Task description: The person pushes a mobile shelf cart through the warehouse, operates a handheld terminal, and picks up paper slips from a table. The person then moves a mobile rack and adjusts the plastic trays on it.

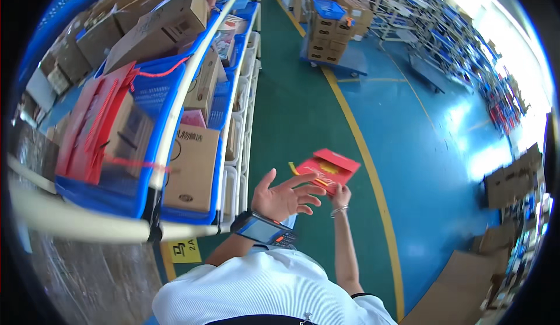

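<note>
In front of my body, my right hand (340,198) grips the lower edge of a red envelope (329,168) with a flap-like upper part and a yellow design. A short yellow strip shows at the envelope's left edge. My left hand (286,196) is beside it, palm turned up and fingers spread, with nothing in it. Its fingertips overlap the envelope's lower left part in the picture; whether they touch it I cannot tell. Strapped to my left wrist is a dark handheld terminal (265,229) with a screen and keys. A bracelet circles my right wrist.
At left stands a shelf rack with a pale frame (175,112), holding blue bins, a cardboard box (191,167) and red gift bags (96,126). Ahead, a blue cart (338,62) carries stacked cartons. Flattened cardboard (458,290) lies at lower right. A yellow line (373,176) crosses the floor.
</note>
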A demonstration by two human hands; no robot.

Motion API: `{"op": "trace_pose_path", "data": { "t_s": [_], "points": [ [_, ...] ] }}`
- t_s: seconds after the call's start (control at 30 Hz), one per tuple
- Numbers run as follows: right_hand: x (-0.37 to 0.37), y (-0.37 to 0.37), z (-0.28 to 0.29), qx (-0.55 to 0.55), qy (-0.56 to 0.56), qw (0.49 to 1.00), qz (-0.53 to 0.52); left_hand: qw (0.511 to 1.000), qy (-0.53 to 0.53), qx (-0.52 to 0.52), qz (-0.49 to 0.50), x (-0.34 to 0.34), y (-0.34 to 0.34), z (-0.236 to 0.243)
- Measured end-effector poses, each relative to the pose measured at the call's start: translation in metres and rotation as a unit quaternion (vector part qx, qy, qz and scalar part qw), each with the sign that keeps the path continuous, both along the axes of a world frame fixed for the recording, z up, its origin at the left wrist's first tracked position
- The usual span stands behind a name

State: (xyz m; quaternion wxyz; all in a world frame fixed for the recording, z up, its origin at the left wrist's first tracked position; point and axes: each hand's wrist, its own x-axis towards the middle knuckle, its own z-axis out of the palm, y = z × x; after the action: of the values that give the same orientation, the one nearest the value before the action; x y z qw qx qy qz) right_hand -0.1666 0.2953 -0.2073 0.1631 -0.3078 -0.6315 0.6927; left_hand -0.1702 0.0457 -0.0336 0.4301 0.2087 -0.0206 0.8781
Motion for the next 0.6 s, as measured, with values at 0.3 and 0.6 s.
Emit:
{"op": "trace_pose_path", "data": {
  "t_s": [0.3,0.6],
  "points": [
    [-0.174,-0.004,0.033,-0.041,-0.052,0.957,0.282,0.943,-0.079,-0.101,0.307,-0.138,-0.044,0.021],
    [-0.326,-0.06,0.027,-0.122,-0.23,0.816,0.515,0.787,-0.16,-0.176,0.569,-0.12,-0.057,0.019]
  ]
}}
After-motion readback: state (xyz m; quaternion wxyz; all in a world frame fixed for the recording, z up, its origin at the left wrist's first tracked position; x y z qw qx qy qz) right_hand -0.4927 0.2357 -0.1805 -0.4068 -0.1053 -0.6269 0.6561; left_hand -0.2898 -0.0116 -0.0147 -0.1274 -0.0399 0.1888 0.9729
